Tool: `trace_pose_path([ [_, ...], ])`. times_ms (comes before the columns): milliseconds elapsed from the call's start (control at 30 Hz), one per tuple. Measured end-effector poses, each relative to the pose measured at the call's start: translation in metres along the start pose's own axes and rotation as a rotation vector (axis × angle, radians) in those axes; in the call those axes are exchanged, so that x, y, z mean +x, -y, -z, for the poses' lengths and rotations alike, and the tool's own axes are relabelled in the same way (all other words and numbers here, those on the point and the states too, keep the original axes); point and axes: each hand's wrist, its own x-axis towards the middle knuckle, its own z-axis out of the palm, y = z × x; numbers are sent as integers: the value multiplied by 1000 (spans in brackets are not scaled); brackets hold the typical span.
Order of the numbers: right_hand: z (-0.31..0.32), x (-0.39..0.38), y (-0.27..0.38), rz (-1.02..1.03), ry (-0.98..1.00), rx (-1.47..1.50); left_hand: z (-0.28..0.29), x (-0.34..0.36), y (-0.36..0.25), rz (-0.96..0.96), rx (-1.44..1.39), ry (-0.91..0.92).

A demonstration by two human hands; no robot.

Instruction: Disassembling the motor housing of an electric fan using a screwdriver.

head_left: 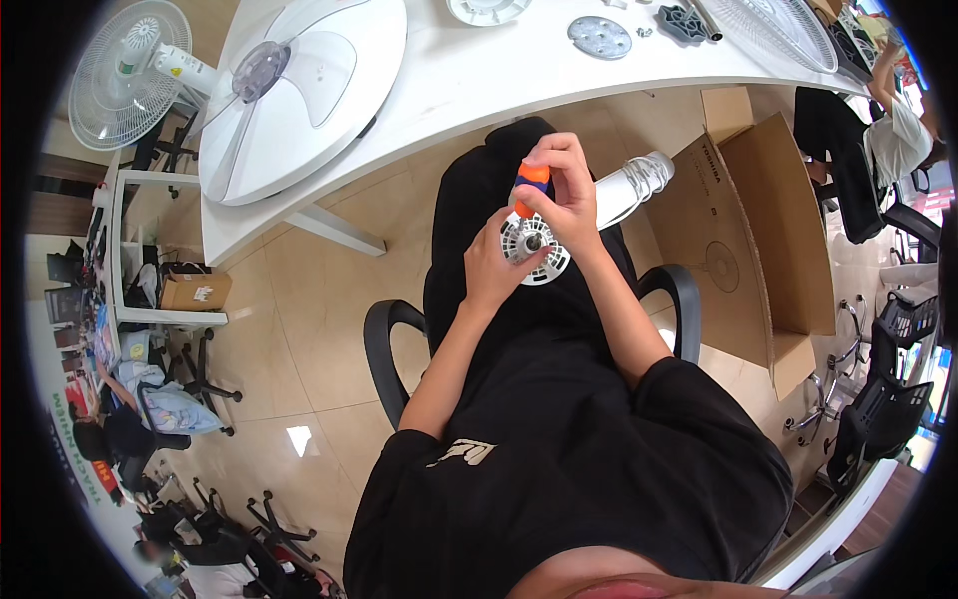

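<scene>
An orange and dark blue screwdriver (533, 178) is gripped by its handle in my right hand (571, 200). It points down at the round white slotted motor housing (551, 266) of a fan, which rests over my lap. My left hand (489, 272) wraps the housing's left side, with its thumb near the metal shaft in the middle. Whether the screwdriver's tip sits in a screw cannot be made out. From the housing a white fan body (615, 200) reaches to the right, a white cord (651, 178) wound round its end.
Ahead stands a white table (469, 82) with a clear fan blade (319, 80), a grey round plate (599, 37), a dark star-shaped part (683, 24) and a wire grille (773, 30). An open cardboard box (714, 240) stands at right. Black armrests (387, 339) flank me. Other people sit farther off.
</scene>
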Motion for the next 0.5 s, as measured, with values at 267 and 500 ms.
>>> trace_pose_path([
  [267,0,6,5,-148,-136,295,0,10,-1,-134,-41,-52],
  [500,2,4,4,-42,-59,-66,0,7,6,-74,-68,22],
])
